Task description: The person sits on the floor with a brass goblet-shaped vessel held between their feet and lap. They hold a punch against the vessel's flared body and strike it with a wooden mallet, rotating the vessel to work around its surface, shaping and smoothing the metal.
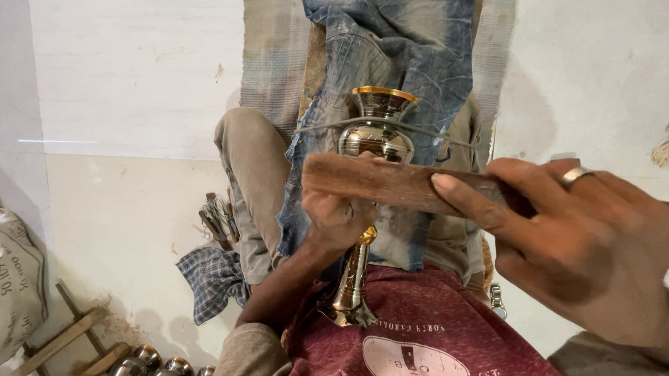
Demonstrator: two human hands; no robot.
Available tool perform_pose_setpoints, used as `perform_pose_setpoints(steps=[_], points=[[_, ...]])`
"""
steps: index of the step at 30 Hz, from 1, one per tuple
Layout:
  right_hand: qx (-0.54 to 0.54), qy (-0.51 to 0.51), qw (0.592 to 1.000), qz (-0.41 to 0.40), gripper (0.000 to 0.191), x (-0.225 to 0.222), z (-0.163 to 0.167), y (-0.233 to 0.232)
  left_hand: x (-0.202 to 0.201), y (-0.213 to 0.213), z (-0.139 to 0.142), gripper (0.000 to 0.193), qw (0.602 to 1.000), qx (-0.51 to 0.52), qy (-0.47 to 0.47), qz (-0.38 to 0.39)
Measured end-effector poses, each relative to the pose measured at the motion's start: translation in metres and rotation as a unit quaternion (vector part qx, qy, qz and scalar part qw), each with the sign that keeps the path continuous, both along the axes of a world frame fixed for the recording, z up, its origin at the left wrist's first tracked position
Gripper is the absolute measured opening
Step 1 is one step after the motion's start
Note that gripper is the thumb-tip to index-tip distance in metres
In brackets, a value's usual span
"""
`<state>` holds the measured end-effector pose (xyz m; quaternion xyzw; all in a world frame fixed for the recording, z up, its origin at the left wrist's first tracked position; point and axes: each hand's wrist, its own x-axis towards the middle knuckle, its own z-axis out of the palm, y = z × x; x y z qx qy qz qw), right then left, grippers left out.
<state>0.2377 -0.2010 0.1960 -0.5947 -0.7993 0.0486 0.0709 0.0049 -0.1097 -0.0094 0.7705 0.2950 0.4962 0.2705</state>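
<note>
The left hand (pixel 338 215) was closed around the stem of a shiny metal vase (pixel 375 140) lying across the lap (over a denim cloth (pixel 403 47)). The right hand (pixel 583 239) gripped a flat wooden block (pixel 384 181), fingers clamped, pressed against the vase's belly.

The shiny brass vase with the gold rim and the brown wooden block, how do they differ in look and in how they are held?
The shiny brass vase with the gold rim is curved and mirror-bright; the brown wooden block is flat, straight and dull. The vase lies lengthwise along the lap, gripped at its stem by the left hand; the block lies crosswise over it, held at one end by the right hand. Both are held, one per hand.
</note>
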Motion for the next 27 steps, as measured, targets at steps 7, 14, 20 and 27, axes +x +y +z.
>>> perform_pose_setpoints(steps=[7,14,20,27], points=[[0.079,0.119,0.989,-0.04,0.062,0.019,-0.038,-0.028,-0.007,0.014,0.035,0.02,0.988,-0.006,0.108,-0.109],[0.122,0.321,0.928,-0.142,0.054,0.012,-0.063,-0.041,-0.005,0.033,0.061,0.041,0.962,0.01,0.189,-0.196],[0.125,0.378,0.9,-0.177,0.058,0.005,-0.084,-0.056,0.003,0.041,0.064,0.049,0.935,0.016,0.252,-0.248],[0.226,0.461,0.838,-0.184,0.042,-0.014,-0.137,-0.091,0.006,0.049,0.065,0.046,0.92,0.115,0.257,-0.273]])
